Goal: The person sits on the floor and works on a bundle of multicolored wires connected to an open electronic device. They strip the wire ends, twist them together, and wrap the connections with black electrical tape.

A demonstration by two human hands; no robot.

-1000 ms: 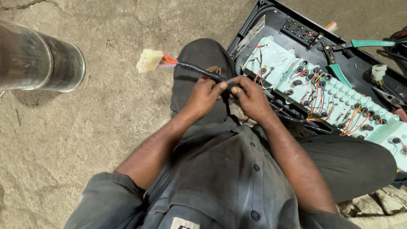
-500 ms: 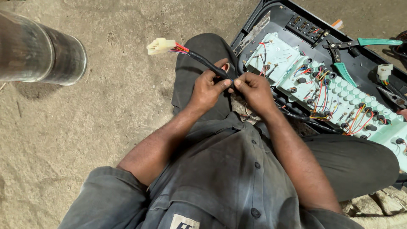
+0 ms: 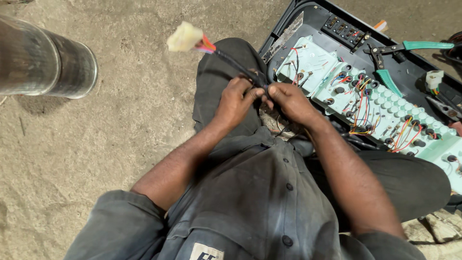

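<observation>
Wire harness (image 3: pixel 238 65): a black-sleeved bundle ending in a pale plastic connector (image 3: pixel 184 37), raised over the person's lap beside the instrument panel (image 3: pixel 385 103). Left hand (image 3: pixel 234 98) and right hand (image 3: pixel 288 101) both pinch the sleeve. Judged light, limp and pliable; thin wires likely fragile at the connector. Grip the sleeved section, not the bare wires.

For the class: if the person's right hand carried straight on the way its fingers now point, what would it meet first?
The right hand points leftward at the left hand, so it would probably meet those fingers and the black cable pinched between them at once.
</observation>
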